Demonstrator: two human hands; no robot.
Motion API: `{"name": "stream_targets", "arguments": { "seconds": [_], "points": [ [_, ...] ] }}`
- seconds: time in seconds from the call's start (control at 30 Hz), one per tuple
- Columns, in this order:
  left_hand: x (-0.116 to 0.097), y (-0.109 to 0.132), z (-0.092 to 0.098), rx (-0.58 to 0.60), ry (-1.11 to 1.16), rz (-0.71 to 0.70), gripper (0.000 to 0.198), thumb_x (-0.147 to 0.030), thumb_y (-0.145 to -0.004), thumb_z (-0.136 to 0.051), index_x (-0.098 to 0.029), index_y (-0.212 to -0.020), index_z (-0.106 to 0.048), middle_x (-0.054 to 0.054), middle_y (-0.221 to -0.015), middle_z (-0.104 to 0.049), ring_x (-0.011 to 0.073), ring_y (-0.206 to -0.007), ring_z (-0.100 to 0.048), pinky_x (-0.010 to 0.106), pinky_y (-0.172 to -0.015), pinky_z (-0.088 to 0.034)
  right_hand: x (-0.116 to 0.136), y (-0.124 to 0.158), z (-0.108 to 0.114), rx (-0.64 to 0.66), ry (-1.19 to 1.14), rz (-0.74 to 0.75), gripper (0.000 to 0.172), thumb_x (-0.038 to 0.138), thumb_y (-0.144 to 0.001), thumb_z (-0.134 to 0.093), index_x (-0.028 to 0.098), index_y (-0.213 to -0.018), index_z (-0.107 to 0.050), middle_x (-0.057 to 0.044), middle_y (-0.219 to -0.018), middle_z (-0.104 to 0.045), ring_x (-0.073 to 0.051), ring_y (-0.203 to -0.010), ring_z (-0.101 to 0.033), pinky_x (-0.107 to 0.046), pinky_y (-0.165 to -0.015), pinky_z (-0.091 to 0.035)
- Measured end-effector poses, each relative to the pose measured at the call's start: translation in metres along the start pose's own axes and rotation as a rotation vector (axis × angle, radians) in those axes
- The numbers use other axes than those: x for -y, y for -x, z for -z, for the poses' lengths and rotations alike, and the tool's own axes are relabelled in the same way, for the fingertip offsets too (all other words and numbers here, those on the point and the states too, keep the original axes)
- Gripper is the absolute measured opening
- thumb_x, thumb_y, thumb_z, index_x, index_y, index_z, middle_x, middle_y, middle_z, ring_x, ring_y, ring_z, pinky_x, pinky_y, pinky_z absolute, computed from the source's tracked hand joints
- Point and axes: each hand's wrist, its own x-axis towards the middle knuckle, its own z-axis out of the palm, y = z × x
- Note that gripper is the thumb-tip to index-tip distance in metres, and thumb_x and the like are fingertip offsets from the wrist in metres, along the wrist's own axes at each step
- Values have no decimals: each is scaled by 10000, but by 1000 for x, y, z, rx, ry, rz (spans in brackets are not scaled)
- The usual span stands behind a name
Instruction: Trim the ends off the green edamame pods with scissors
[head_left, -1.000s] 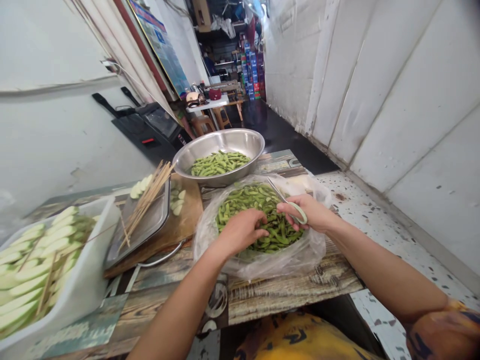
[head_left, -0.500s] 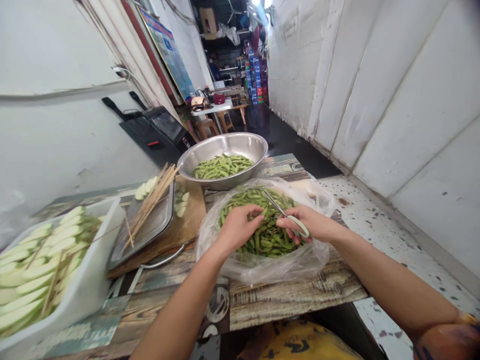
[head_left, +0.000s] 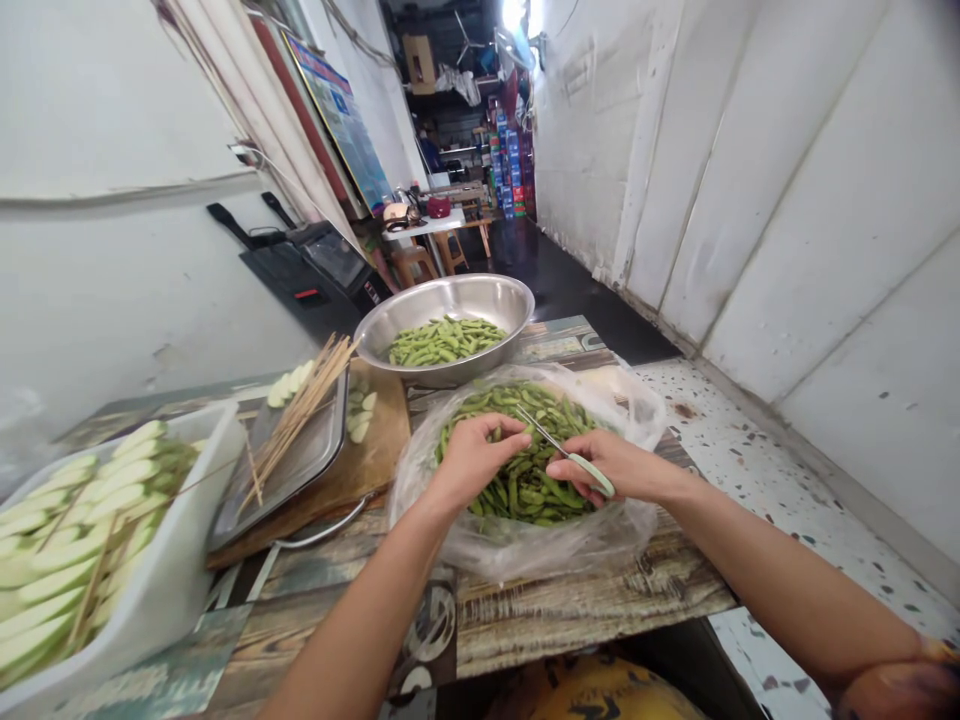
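My right hand is closed round the pale green handles of a pair of scissors, whose metal blades point up and to the left. Close to the blades, my left hand pinches a green edamame pod, mostly covered by the fingers. Both hands are over a clear plastic bag, spread open on the table and full of edamame pods. Behind the bag stands a wide steel bowl with more edamame pods in it.
At the left, a white tub holds skewered pale green slices. Bamboo skewers lie across a metal tray on a wooden board. The wood-patterned table ends near my body; a white wall runs along the right.
The scissors have shifted slightly left, bringing their blades nearer my left fingers. The whole view has dropped a little in the frame. Bag and bowl stay in place.
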Motion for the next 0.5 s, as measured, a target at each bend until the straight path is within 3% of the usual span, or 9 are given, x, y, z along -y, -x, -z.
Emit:
{"name": "stream_targets", "arguments": {
  "seconds": [0.13, 0.27, 0.4, 0.5],
  "points": [
    [2, -1, 1, 43, -17, 23, 164, -287, -640, -687, -158, -741, -691, 13, -763, -679, 149, -728, -587, 254, -720, -427, -8, -3, -4, -57, 58, 39, 454, 542, -738, -610, 150, -553, -477, 29, -424, -475, -81, -357, -457, -187, -369, -335],
    [5, -3, 0, 30, 28, 38, 146, -257, -621, -690, -157, -722, -659, -21, -657, -601, 99, -588, -507, 214, -565, -378, -13, -6, -7, -58, 49, 2, 444, 557, -715, -626, 153, -582, -498, 33, -424, -478, -90, -344, -459, -194, -350, -336],
    [4, -4, 2, 43, 326, 242, 188, -274, -632, -677, -152, -720, -566, -34, -573, -553, 40, -409, -354, 174, -378, -187, -9, -8, -3, -62, -47, -17, 426, 549, -718, -629, 157, -625, -491, 27, -482, -508, -94, -371, -478, -183, -316, -312],
    [4, -5, 3, 131, 570, 316, 284, -302, -627, -707, -147, -785, -529, 7, -679, -615, 9, -377, -306, 159, -347, -96, -7, -6, -2, -21, -121, -11, 434, 565, -748, -591, 159, -642, -481, 22, -509, -519, -87, -384, -470, -175, -300, -306]
  ]
}}
